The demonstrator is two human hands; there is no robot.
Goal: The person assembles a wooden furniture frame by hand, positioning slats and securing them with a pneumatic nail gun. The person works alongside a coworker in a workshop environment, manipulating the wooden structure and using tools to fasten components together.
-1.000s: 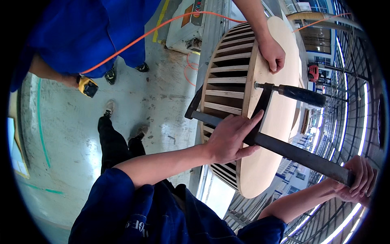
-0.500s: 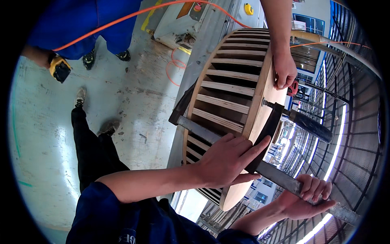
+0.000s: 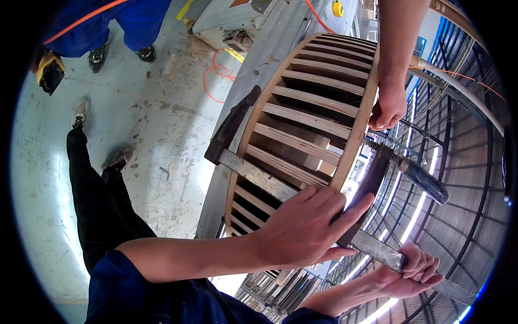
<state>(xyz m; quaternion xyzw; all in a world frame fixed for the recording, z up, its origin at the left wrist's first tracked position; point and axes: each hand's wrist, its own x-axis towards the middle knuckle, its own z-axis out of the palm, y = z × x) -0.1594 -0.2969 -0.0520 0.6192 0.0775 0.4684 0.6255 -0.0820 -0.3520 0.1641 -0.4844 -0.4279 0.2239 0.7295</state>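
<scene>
A metal bar clamp (image 3: pixel 259 176) lies across a curved, slatted wooden frame (image 3: pixel 302 137). My left hand (image 3: pixel 305 224) is wrapped round the bar beside the dark sliding jaw (image 3: pixel 372 181), its index finger stretched along that jaw. Farther along the bar, toward its right end, my right hand (image 3: pixel 415 270) grips with curled fingers. The clamp's fixed jaw (image 3: pixel 232 127) sticks out past the frame's left edge. Its screw and dark handle (image 3: pixel 426 183) are on the right side; whether the screw touches the wood I cannot tell. Another person's hand (image 3: pixel 389 105) is at the frame's right rim, fingers curled.
The frame rests by a grey metal table (image 3: pixel 251 81). A yellow tape measure (image 3: pixel 338 8) lies at its far end. Far left, a person in blue trousers (image 3: pixel 143 27) holds a yellow and black object (image 3: pixel 51 73). Orange hose (image 3: pixel 216 70) loops on the floor.
The view has shifted, and the frame's pale right side face has turned out of sight. The other person's hand has lowered slightly along the rim. Both my hands keep their hold on the clamp.
</scene>
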